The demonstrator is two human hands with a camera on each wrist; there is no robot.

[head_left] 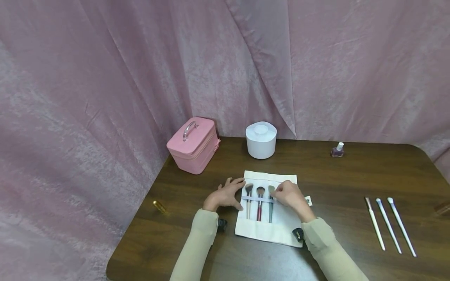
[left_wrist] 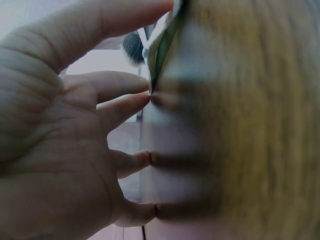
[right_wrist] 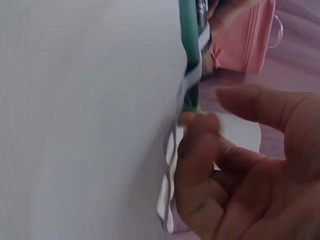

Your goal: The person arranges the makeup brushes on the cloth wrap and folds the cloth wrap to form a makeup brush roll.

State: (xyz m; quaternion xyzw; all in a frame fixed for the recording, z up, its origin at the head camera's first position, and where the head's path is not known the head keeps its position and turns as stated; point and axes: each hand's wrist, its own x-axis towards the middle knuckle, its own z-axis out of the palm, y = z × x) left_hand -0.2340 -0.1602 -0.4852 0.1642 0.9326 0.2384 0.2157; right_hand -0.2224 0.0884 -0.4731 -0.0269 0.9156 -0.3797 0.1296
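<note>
The left hand is spread, fingertips at the roll's left edge. The right hand's fingers curl at the green brush's head, thumb apart; whether they grip it, I cannot tell. That brush lies under the strap. The tag by the roll's right edge is too small to read.

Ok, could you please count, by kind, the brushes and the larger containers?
Fluffy makeup brushes on the rectangular white cloth holder: 3
Slim white-handled brushes on the brown wooden table: 3
Boxy pink case: 1
Round white lidded tub: 1
Total: 8
</note>
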